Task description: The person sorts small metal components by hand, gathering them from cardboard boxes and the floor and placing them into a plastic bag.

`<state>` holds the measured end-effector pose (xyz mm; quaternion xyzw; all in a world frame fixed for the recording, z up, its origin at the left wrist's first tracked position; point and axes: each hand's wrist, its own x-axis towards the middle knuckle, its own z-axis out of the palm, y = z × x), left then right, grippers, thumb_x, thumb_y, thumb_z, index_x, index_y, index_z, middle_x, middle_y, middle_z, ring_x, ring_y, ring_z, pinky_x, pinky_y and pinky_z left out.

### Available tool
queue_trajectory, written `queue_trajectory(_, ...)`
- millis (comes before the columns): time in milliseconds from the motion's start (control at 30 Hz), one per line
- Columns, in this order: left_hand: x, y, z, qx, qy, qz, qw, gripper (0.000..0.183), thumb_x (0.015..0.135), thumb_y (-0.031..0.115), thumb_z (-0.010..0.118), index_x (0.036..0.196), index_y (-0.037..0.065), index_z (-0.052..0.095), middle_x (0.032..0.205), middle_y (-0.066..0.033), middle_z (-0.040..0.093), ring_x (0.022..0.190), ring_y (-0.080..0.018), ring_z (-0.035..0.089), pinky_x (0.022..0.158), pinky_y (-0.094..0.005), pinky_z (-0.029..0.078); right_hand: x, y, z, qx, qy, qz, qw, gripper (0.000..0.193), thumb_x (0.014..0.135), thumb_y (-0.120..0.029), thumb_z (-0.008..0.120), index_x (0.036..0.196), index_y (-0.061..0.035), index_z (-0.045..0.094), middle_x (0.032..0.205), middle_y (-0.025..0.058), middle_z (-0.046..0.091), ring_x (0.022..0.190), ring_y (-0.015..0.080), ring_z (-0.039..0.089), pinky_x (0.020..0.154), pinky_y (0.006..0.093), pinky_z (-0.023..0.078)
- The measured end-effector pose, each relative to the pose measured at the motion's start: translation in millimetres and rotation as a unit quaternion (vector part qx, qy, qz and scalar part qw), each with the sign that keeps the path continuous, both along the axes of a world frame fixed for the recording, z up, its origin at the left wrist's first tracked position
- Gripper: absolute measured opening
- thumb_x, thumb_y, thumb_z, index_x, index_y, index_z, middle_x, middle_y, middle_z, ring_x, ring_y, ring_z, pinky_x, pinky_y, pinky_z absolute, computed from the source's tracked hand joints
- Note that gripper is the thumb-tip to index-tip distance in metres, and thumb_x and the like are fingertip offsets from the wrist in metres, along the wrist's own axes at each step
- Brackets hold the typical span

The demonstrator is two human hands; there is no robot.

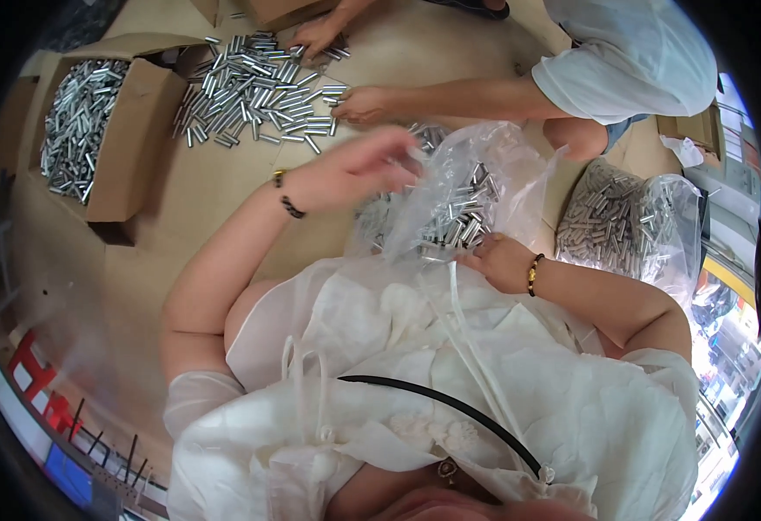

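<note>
In front of my lap stands a clear plastic bag (528, 187), its mouth open, with short shiny metal tubes (465, 217) inside. My right hand (500, 263), a dark beaded bracelet at its wrist, is closed at the bag's near edge, its fingers curled on the plastic close to the tubes. Raised at the bag's left side is my left hand (367, 167), smeared by motion. Its fingertips reach the bag's upper left edge, and whether they grip the plastic cannot be made out.
A loose pile of metal tubes (254, 91) lies on the floor ahead, where another person's hands (363, 104) touch it. To the left stands a cardboard box (141, 139) full of tubes. A second filled plastic bag (610, 217) sits at the right. Red stools (33, 369) show at lower left.
</note>
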<state>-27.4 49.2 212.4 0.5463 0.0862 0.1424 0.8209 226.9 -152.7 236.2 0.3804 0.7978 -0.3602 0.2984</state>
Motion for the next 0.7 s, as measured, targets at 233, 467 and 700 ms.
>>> queue_trajectory(233, 85.0, -63.7, 8.0, 0.453, 0.269, -0.270, 0.806, 0.024, 0.088, 0.020, 0.055, 0.103, 0.003, 0.048, 0.095, -0.0203, 0.060, 0.087, -0.0386, 0.058, 0.076, -0.0457, 0.046, -11.5, 2.9, 32.4, -0.109, -0.040, -0.015, 0.993, 0.051, 0.077, -0.013, 0.059, 0.127, -0.0190, 0.049, 0.089, 0.0104, 0.064, 0.088, 0.0284, 0.063, 0.076, 0.0409, 0.048)
queue_trajectory(467, 52.4, -21.9, 2.7, 0.445, 0.226, -0.026, 0.866, 0.044, 0.087, 0.018, 0.056, 0.128, 0.006, 0.045, 0.104, -0.0152, 0.062, 0.092, -0.0321, 0.061, 0.078, -0.0402, 0.049, 2.0, 8.5, 48.9, -0.220, -0.009, -0.024, 0.975, 0.056, 0.076, -0.020, 0.065, 0.130, -0.0187, 0.049, 0.097, 0.0133, 0.064, 0.097, 0.0302, 0.060, 0.082, 0.0411, 0.047)
queue_trajectory(700, 14.3, 28.4, 7.7, 0.290, 0.253, 0.157, 0.910, 0.015, 0.088, 0.016, 0.059, 0.093, 0.002, 0.063, 0.070, -0.0066, 0.059, 0.064, -0.0106, 0.056, 0.058, -0.0244, 0.045, 2.7, 43.4, 85.1, -0.017, 0.132, -0.041, 0.990, 0.052, 0.075, -0.010, 0.063, 0.126, -0.0139, 0.051, 0.096, 0.0115, 0.060, 0.092, 0.0298, 0.058, 0.082, 0.0403, 0.046)
